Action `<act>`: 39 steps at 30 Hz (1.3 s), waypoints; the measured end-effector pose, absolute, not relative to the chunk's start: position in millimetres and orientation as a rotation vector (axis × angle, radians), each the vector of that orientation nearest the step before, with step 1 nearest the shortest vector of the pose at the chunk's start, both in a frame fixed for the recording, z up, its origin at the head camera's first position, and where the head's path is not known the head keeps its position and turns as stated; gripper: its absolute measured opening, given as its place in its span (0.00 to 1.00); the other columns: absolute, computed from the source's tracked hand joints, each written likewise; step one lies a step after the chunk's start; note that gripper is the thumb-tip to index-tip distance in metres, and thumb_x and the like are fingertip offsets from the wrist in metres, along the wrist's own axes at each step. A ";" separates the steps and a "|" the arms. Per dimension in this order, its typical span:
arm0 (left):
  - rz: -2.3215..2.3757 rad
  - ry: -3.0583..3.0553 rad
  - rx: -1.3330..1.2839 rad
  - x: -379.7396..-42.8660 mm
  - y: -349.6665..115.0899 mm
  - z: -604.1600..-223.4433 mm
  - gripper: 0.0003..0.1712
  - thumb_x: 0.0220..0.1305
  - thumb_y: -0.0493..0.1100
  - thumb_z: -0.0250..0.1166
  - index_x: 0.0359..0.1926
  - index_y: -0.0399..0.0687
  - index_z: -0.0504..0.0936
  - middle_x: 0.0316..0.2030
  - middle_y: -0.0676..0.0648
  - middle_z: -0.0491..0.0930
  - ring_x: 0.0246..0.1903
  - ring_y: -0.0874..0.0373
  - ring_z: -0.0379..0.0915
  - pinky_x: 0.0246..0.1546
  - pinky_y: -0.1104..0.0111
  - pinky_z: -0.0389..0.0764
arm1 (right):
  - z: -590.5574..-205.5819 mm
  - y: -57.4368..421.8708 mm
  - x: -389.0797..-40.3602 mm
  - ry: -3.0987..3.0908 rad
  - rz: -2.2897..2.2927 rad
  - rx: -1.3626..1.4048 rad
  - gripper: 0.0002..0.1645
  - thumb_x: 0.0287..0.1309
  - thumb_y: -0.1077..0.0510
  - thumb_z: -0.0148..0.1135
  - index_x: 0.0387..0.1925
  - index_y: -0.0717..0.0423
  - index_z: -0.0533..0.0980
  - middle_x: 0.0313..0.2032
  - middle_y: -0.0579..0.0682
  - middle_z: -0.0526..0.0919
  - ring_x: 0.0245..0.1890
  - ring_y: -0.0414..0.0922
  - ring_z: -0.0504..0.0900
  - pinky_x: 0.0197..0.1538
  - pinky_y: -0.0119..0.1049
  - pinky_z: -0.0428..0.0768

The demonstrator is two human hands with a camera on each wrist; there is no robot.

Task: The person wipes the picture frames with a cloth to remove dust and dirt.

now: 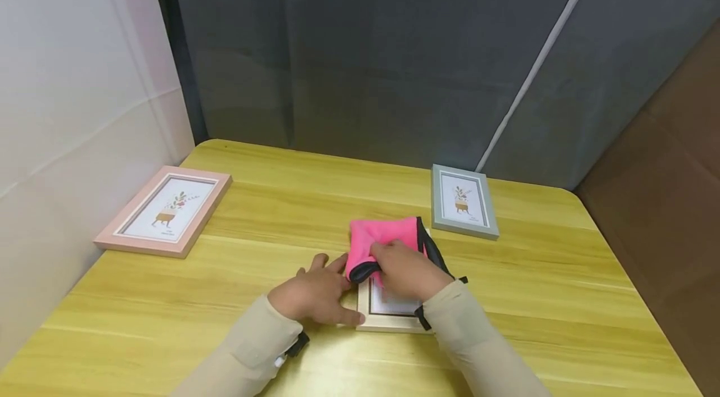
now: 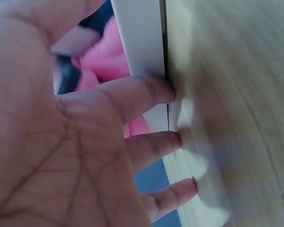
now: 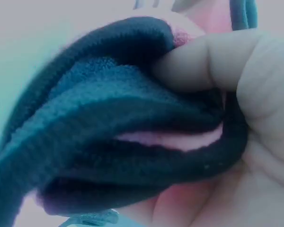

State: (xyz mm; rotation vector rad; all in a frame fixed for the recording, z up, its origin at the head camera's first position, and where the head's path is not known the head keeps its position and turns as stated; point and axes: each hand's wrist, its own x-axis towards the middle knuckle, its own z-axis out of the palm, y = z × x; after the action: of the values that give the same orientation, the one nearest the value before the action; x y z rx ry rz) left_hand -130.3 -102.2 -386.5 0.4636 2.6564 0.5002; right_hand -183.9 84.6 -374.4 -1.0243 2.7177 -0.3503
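Observation:
A pink cloth (image 1: 388,231) with black edging lies folded over a cream picture frame (image 1: 394,322) near the table's front. My right hand (image 1: 406,271) grips the cloth, thumb and fingers pinching its folds; in the right wrist view the dark hem (image 3: 118,113) bunches beside the thumb. The cloth and hand cover much of the frame's picture. At the frame's left side, my left hand (image 1: 317,291) has its fingers spread, the thumb at the lower left corner. In the left wrist view its fingers (image 2: 142,94) reach across the frame's edge (image 2: 144,42) toward the tabletop.
A pink picture frame (image 1: 194,244) lies at the table's left edge. Farther back on the right is a grey-green frame (image 1: 467,228). The wooden table (image 1: 292,197) borders a dark grey curtain behind, a white one on the left and a brown panel on the right.

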 end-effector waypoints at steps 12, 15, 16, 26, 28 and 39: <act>0.546 2.626 0.532 -140.5 -127.2 -386.5 0.36 0.67 0.57 0.62 0.70 0.46 0.71 0.75 0.43 0.55 0.69 0.36 0.50 0.60 0.33 0.59 | -357.5 121.8 -178.2 2.713 -0.621 -1.200 0.11 0.60 0.69 0.58 0.37 0.49 0.74 0.29 0.40 0.75 0.32 0.41 0.73 0.40 0.36 0.75; 0.678 2.672 0.482 -150.5 -143.6 -386.1 0.30 0.71 0.46 0.58 0.68 0.33 0.69 0.71 0.34 0.59 0.69 0.33 0.51 0.65 0.36 0.54 | -355.3 128.1 -152.2 2.713 -0.616 -1.319 0.12 0.61 0.68 0.63 0.42 0.50 0.78 0.37 0.41 0.81 0.39 0.41 0.77 0.49 0.38 0.78; 0.719 2.703 0.460 -154.8 -147.5 -386.2 0.29 0.72 0.44 0.57 0.67 0.29 0.69 0.70 0.30 0.61 0.69 0.31 0.52 0.66 0.37 0.54 | -357.8 127.3 -143.7 2.698 -0.603 -1.356 0.12 0.60 0.68 0.63 0.44 0.51 0.78 0.41 0.42 0.82 0.43 0.41 0.79 0.53 0.39 0.77; 0.807 2.794 0.224 -190.7 -134.7 -393.9 0.31 0.66 0.57 0.63 0.58 0.38 0.81 0.64 0.31 0.69 0.61 0.30 0.60 0.57 0.43 0.70 | -388.4 96.9 -107.7 2.694 -0.232 -1.369 0.32 0.60 0.61 0.62 0.67 0.51 0.71 0.69 0.55 0.68 0.71 0.53 0.63 0.70 0.49 0.63; 0.766 2.814 0.201 -192.6 -130.4 -393.9 0.29 0.64 0.57 0.65 0.57 0.40 0.83 0.64 0.31 0.69 0.60 0.31 0.60 0.54 0.42 0.72 | -388.3 93.7 -108.7 2.675 -0.243 -1.322 0.34 0.61 0.58 0.63 0.69 0.50 0.69 0.71 0.54 0.65 0.72 0.53 0.60 0.70 0.51 0.62; 0.705 2.804 0.161 -199.5 -140.2 -394.7 0.25 0.62 0.57 0.66 0.55 0.49 0.85 0.69 0.33 0.63 0.63 0.30 0.55 0.54 0.37 0.69 | -384.7 82.9 -112.1 2.633 -0.323 -1.182 0.43 0.54 0.64 0.62 0.72 0.45 0.65 0.73 0.50 0.61 0.73 0.50 0.57 0.69 0.56 0.63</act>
State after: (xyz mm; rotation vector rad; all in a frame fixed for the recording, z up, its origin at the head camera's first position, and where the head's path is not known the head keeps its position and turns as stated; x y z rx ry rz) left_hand -199.5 -140.2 -394.7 0.1608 2.8038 0.7054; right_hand -112.1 82.9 -384.7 -1.1822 2.6333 -0.3228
